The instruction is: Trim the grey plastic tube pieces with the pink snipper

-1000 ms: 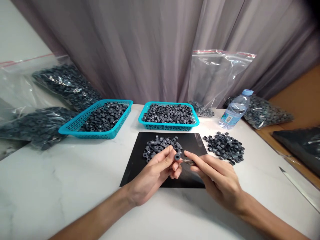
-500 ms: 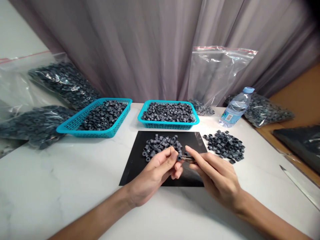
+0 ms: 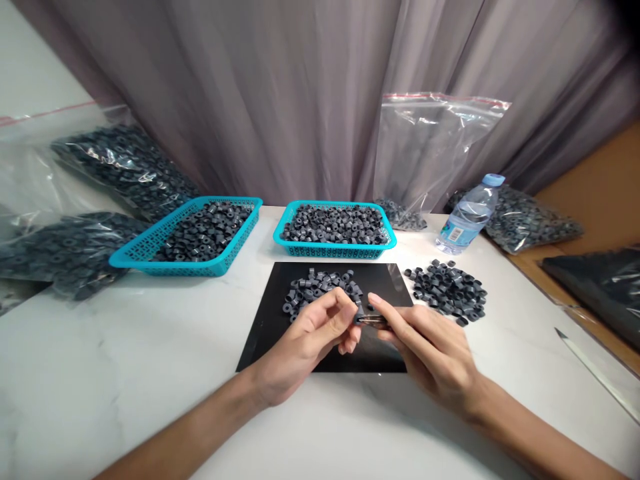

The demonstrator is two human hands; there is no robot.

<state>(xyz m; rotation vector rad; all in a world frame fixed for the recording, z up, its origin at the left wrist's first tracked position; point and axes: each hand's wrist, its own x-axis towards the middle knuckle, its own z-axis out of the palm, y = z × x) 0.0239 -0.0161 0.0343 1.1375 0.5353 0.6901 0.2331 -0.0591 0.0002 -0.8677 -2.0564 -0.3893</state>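
Observation:
Pinched between the thumb and fingers of my left hand (image 3: 320,330) is a small dark grey rubber ring (image 3: 357,316). My right hand (image 3: 433,340) is closed around a pair of tweezers (image 3: 373,321), whose thin metal tips reach the ring; whether they are inside its hole I cannot tell. Both hands are above a black mat (image 3: 270,327). Behind my left hand, a heap of similar grey rings (image 3: 313,285) lies on the mat, partly hidden by my fingers. To the right of the mat, near my right hand, is another pile of rings (image 3: 447,290).
Two blue baskets (image 3: 220,267) (image 3: 335,251) of rings stand at the back. Clear bags of rings (image 3: 100,247) lean at the left; another clear bag (image 3: 420,153) stands behind a water bottle (image 3: 465,217). A pointed blade-like strip (image 3: 595,373) lies at the right.
The tweezer tips have shifted slightly and both prongs now show more clearly against the ring. The whole view has slid slightly; both hands keep their hold.

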